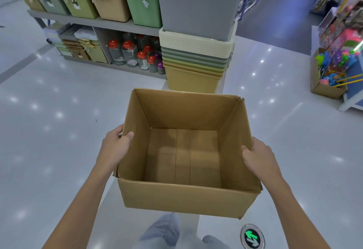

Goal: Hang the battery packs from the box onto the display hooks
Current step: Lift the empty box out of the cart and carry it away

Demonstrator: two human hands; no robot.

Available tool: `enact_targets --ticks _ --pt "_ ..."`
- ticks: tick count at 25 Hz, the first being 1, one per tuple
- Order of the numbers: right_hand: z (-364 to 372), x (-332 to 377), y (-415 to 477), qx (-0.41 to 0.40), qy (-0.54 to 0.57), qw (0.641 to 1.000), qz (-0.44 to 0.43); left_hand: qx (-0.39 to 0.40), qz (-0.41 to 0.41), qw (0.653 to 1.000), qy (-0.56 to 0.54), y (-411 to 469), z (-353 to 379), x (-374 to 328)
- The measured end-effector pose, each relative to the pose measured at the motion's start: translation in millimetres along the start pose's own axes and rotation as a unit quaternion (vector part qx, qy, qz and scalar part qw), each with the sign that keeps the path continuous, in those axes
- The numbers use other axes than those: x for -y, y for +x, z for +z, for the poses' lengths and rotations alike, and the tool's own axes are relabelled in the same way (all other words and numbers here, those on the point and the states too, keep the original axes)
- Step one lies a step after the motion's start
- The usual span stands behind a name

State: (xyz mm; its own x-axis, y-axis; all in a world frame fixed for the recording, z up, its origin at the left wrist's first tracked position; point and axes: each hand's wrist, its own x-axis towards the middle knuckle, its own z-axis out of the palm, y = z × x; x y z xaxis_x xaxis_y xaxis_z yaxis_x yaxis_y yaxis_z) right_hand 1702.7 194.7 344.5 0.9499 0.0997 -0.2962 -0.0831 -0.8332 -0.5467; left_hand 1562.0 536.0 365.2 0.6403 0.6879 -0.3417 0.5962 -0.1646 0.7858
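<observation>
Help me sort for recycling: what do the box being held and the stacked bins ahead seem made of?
The box looks like corrugated cardboard, matte brown: frayed corners, fold creases and a seamed floor. The stacked bins look like moulded plastic, smooth with a faint sheen, rims nesting neatly, though sight alone can't confirm it.

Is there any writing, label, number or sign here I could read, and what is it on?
No word or number can be read.
Floor sign: only a green arrow and a white arrow, no text.
Bin stickers: too blurred to read.
Toy packs: too blurred to read.
Cardboard box: no print shows.
</observation>
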Motion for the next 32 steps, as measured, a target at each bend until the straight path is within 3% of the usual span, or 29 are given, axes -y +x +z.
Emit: enact_targets --ticks 13,27,32 --pt "35.2 150.4 271.7 -0.031 0.04 0.996 0.068 0.076 0.02 0.997 0.021 327.1 29.4 -132.6" --pt "43.1 210.9 563.9 -0.001 0.058 0.992 0.116 0.095 -0.006 0.995 0.03 591.4 149.7 -245.9" --pt "66.0 222.0 645.3 0.015 0.068 0.989 0.128 0.087 -0.023 0.996 0.01 676.5 184.1 -248.0"
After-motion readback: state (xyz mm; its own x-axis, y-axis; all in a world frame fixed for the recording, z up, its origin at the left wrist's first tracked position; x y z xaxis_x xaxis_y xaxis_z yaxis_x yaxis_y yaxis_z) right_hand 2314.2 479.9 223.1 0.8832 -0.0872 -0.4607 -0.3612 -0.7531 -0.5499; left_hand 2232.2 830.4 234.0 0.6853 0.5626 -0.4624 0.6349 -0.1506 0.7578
